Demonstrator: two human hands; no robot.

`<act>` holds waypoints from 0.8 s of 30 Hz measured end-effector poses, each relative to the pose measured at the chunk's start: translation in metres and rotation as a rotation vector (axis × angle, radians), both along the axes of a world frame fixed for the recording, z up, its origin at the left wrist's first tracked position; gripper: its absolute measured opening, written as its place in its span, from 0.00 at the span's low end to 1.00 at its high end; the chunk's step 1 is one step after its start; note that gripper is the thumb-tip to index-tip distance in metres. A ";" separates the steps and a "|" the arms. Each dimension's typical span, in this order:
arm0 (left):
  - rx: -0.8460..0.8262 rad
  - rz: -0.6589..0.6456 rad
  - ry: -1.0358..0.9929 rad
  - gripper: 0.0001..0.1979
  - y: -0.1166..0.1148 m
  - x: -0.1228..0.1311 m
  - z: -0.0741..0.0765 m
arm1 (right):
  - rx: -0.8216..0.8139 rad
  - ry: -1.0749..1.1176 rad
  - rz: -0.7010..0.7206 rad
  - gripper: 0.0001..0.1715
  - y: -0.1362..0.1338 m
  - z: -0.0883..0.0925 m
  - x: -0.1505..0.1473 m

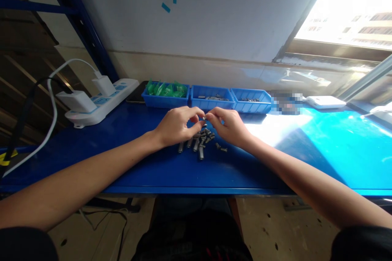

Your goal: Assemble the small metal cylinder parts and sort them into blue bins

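My left hand (179,125) and my right hand (228,125) meet fingertip to fingertip over the blue table (153,167). Both are pinched on a small grey metal part (204,118) held between them. Just below the hands lies a small pile of grey metal bolts and sleeves (200,142), some upright, some on their sides. Both forearms rest across the table's front edge.
Three blue bins stand at the back: the left bin (165,100) holds green plastic pieces, the middle bin (211,102) and right bin (251,106) hold small metal parts. A white power strip (101,104) with chargers lies at left. A white box (326,101) sits at right.
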State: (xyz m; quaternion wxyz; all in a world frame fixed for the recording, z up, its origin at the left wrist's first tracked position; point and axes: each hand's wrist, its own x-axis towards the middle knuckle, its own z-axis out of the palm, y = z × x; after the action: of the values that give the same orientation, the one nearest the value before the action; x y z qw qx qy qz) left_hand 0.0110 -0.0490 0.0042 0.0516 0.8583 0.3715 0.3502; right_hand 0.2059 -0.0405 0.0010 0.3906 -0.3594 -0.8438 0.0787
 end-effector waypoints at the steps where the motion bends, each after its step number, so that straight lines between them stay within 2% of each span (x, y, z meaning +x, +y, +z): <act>1: -0.015 0.001 -0.018 0.09 0.000 0.000 0.001 | 0.004 0.000 0.003 0.12 0.000 0.000 0.000; 3: -0.050 -0.004 -0.069 0.10 -0.001 0.001 0.003 | 0.031 -0.015 0.021 0.09 -0.001 0.000 0.002; 5: -0.091 -0.020 -0.110 0.11 0.000 0.001 0.004 | 0.085 -0.058 0.052 0.12 -0.002 -0.001 0.003; 9: -0.127 -0.056 -0.084 0.13 0.000 0.000 0.004 | 0.183 -0.113 0.082 0.08 -0.001 -0.002 0.003; 16: 0.000 -0.009 0.038 0.11 0.000 -0.003 0.003 | 0.167 -0.104 0.057 0.10 0.000 0.000 0.003; 24: 0.111 -0.059 0.026 0.10 0.002 -0.003 0.004 | 0.130 -0.140 0.063 0.12 0.002 0.000 0.005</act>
State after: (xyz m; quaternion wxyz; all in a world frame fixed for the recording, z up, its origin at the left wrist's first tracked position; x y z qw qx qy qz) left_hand 0.0075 -0.0468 0.0086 0.0093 0.8750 0.3265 0.3574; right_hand 0.2105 -0.0380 0.0009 0.3506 -0.3110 -0.8833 0.0108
